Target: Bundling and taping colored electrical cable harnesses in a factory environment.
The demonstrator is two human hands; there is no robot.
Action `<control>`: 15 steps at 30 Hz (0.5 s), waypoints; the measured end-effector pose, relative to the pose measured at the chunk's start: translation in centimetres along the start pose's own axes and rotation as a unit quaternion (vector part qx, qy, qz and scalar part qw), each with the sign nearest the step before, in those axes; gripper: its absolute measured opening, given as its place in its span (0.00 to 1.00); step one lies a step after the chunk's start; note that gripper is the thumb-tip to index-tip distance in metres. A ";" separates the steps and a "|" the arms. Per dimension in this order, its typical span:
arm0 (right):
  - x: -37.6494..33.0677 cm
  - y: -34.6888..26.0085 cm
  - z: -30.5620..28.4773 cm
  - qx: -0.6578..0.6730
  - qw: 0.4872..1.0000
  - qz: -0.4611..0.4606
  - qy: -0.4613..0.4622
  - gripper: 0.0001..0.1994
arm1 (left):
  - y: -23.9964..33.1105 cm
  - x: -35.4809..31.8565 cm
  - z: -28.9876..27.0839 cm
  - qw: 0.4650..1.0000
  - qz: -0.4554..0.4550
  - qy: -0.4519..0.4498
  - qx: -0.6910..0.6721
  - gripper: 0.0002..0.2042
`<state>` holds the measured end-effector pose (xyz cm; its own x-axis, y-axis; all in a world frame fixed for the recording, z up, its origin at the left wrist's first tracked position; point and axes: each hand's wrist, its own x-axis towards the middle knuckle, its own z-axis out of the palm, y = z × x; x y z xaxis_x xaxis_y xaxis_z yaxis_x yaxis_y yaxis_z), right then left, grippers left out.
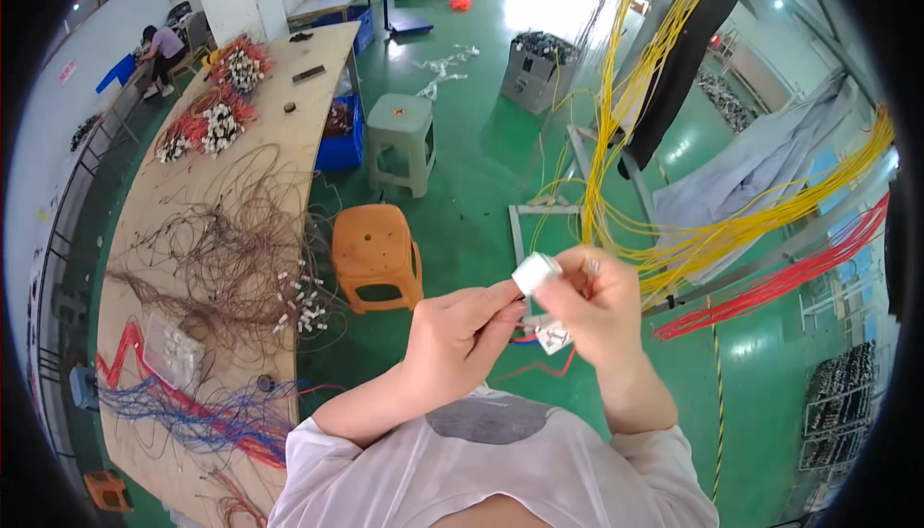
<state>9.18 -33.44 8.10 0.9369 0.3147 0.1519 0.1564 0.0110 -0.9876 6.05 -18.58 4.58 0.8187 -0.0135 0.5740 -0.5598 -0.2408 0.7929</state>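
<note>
My left hand (464,337) is closed in front of my chest, its fingertips pinched on thin wires (526,340), red and blue, that show just beside them. Close against it, my right hand (604,309) is curled around a small white roll (536,275), which looks like tape. Below the right fingers hangs a white piece with dark marks (554,337), at the wires' end; its kind is unclear. A red wire (566,362) dangles beneath the hands. The fingers hide part of what they hold.
A long wooden table (322,56) on the left carries tangled brown wires (221,239), blue wires (183,412) and red bundles. Orange stool (371,244) and grey stool (401,124) stand beside it. Yellow cables (731,234) and red cables (780,283) hang at right. A person (166,47) sits far left.
</note>
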 end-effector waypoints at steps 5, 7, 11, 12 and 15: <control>1.2 -0.3 -0.4 0.055 0.993 0.057 -0.087 0.07 | 0.5 -0.3 -0.9 0.997 -0.058 -0.040 -0.037 0.06; 1.3 -0.1 -0.2 0.116 0.983 0.047 -0.135 0.07 | 0.2 -0.3 -1.6 0.988 -0.081 -0.073 -0.113 0.06; 1.6 2.3 -0.8 0.196 0.948 0.020 -0.251 0.11 | -0.7 -0.8 -1.2 0.859 -0.288 -0.048 -0.421 0.18; 1.7 2.2 -0.6 0.196 0.947 0.019 -0.254 0.11 | -1.0 -0.9 -0.8 0.849 -0.289 -0.073 -0.436 0.19; 1.9 2.1 -0.5 0.078 0.969 0.015 -0.236 0.12 | -1.3 -0.9 -0.7 0.813 -0.318 -0.113 -0.474 0.21</control>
<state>11.45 -33.34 6.32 0.6875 0.7152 0.1254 0.0480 0.1275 -0.9907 5.98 -17.59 3.16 0.9238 -0.3825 0.0188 0.2267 0.5858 0.7781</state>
